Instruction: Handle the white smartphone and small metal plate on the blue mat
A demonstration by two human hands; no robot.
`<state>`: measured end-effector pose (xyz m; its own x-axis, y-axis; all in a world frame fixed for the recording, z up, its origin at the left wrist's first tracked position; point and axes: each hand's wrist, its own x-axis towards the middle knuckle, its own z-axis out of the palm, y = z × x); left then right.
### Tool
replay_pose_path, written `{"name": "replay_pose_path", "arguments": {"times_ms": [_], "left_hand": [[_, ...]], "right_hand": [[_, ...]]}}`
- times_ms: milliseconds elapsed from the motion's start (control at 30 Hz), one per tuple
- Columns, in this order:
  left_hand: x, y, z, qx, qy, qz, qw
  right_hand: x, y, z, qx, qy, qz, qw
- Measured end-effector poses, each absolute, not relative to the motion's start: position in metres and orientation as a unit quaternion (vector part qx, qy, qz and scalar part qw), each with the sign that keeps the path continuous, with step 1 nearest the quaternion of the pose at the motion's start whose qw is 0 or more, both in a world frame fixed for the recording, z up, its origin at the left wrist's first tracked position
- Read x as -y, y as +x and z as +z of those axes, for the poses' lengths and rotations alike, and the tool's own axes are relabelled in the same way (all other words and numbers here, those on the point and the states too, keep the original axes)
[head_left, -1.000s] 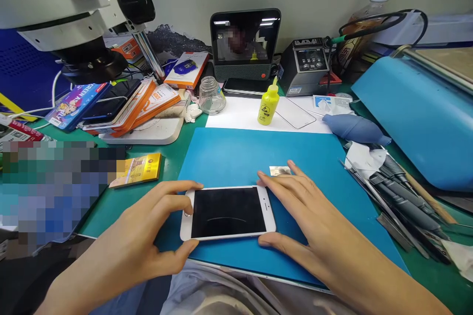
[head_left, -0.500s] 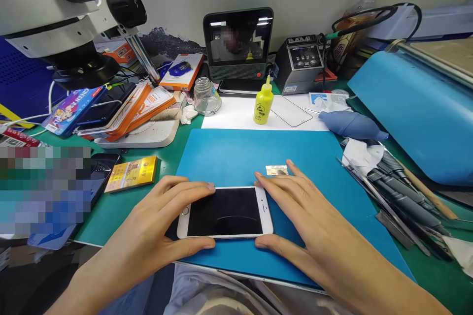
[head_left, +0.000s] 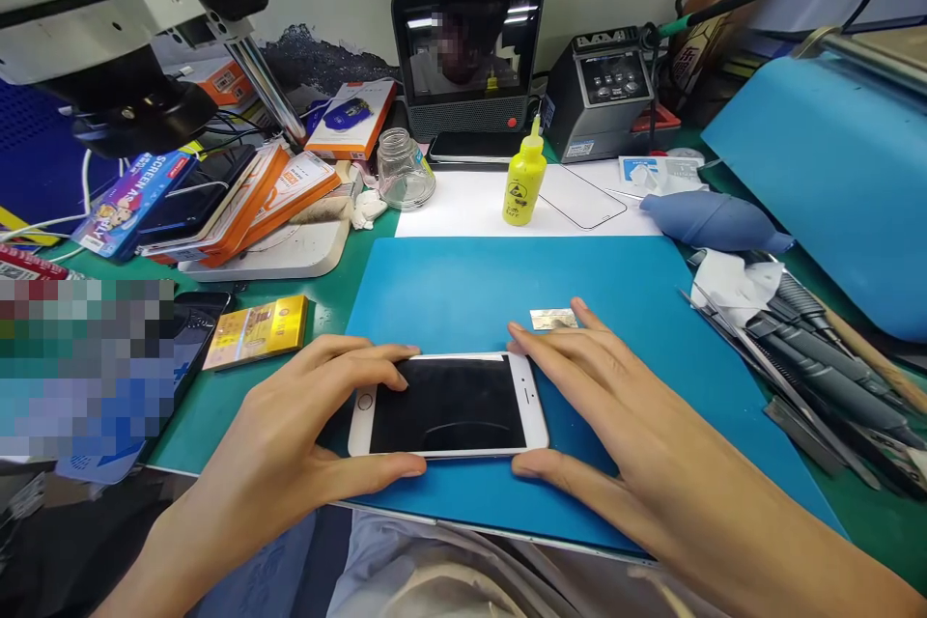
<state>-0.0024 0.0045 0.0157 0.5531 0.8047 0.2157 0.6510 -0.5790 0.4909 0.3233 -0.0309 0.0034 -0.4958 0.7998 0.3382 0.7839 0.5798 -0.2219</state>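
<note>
A white smartphone [head_left: 450, 406] with a dark screen lies sideways on the blue mat [head_left: 463, 285], its home button to the left. My left hand [head_left: 294, 420] grips its left part, thumb along the near edge, one fingertip bent onto the screen and another at the far edge. At the right end, my right hand [head_left: 615, 406] has its thumb at the near corner and a fingertip at the far corner. Just beyond the right fingers is a small silvery strip [head_left: 553, 319].
A yellow dispenser bottle [head_left: 524, 182] stands on white paper behind the mat. Tweezers and other tools [head_left: 811, 367] lie at right near a blue air blower [head_left: 716, 220]. On the left are a gold box [head_left: 257, 332] and a microscope [head_left: 123, 29] overhead.
The camera view has shifted slightly. My left index finger has bent, its tip now on the screen. Both hands stay at the smartphone's ends.
</note>
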Motion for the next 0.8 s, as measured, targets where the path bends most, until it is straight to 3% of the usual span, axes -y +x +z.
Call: {"name": "replay_pose_path", "arguments": {"times_ms": [800], "left_hand": [[-0.0072, 0.0032, 0.0199, -0.403, 0.872, 0.241, 0.142]], "right_hand": [[0.0313, 0.3208, 0.0048, 0.866, -0.462, 0.015, 0.188]]}}
